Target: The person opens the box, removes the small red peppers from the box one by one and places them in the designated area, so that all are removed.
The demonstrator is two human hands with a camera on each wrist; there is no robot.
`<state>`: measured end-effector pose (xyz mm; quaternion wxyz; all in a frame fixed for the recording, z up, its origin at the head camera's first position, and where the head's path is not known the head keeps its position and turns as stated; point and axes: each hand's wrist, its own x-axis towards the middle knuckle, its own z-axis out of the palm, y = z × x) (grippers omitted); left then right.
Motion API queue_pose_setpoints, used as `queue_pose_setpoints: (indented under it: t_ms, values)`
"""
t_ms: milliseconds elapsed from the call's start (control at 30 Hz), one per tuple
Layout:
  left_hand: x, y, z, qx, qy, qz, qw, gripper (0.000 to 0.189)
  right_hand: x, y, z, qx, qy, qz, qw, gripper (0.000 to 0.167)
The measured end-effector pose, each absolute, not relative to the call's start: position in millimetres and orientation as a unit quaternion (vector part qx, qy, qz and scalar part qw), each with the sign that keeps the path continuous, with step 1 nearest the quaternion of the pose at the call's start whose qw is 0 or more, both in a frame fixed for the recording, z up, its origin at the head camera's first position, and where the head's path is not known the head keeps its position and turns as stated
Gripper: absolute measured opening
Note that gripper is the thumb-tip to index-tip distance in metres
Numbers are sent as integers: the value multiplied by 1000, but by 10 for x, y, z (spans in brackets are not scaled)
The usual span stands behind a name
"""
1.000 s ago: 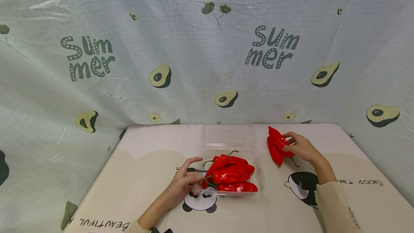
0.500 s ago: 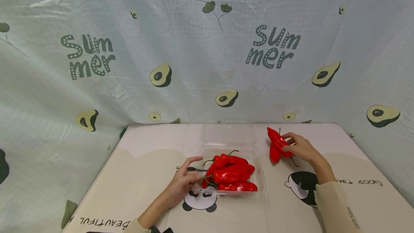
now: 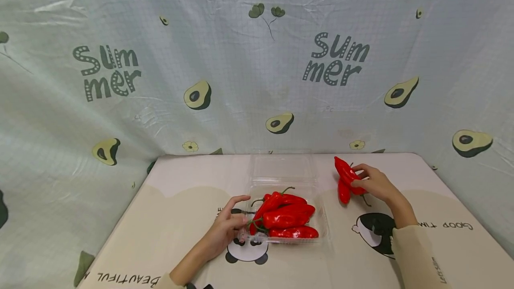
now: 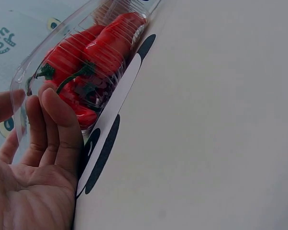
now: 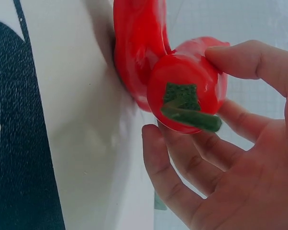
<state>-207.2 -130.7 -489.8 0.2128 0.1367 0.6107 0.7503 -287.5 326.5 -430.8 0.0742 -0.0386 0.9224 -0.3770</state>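
Observation:
In the head view my right hand (image 3: 375, 183) pinches a long red pepper (image 3: 346, 174) between thumb and fingers, right of the box. Its green stem (image 5: 187, 108) points toward the right wrist camera. Against it lies a second red pepper (image 3: 343, 192), partly hidden under the held one. My left hand (image 3: 225, 229) grips the left edge of a clear plastic box (image 3: 324, 224), whose rim passes between the fingers in the left wrist view. Several red peppers (image 3: 286, 217) with green stems are heaped inside it.
The box's clear lid (image 3: 283, 167) lies folded back behind it. A printed cloth with pandas and lettering covers the table (image 3: 168, 226). Behind the table hangs a curtain (image 3: 233, 66) with avocado prints.
The second pepper beside my right hand has shifted and turned further under the held one; a stem now shows behind them. My left hand and the box have stayed put.

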Motion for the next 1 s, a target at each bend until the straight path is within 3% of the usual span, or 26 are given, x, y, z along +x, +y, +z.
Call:
queue_pose_setpoints:
  t_ms: [600,1000]
  values:
    - [-2071,-1312,-4899,138,610,751,213,64,-2871,3361,-4322,-16,923,-377,71,63]
    - [-2065,-1301,-4888,131,616,748,208,63,-2847,3508,-4267,49,913,-399,69,68]
